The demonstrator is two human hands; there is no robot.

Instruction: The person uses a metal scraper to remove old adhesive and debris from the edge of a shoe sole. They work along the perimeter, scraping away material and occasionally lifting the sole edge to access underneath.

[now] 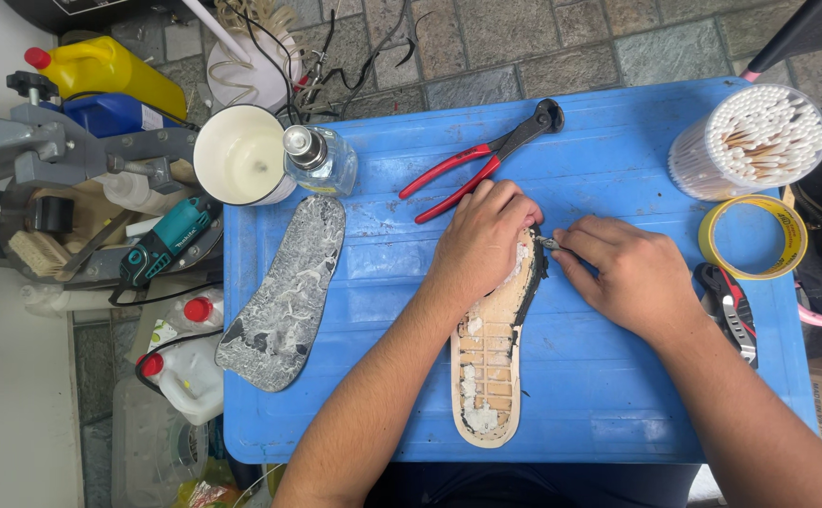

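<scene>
A tan shoe sole (486, 372) with a ribbed inside and a black edge lies lengthwise on the blue plastic lid (608, 395). My left hand (479, 243) presses down on the toe end of that sole. My right hand (623, 273) is just to its right, pinching a small metal tool (548, 244) whose tip touches the sole's black edge. A second, grey-and-white worn insole (287, 293) rests flat to the left of my left forearm, untouched.
Red-handled pincers (482, 163) lie at the lid's back. A tub of cotton swabs (750, 139), a yellow tape roll (754, 237) and a red-black tool (733, 310) sit at right. A white cup (240, 155), a clear bottle (320, 160) and clutter stand at left.
</scene>
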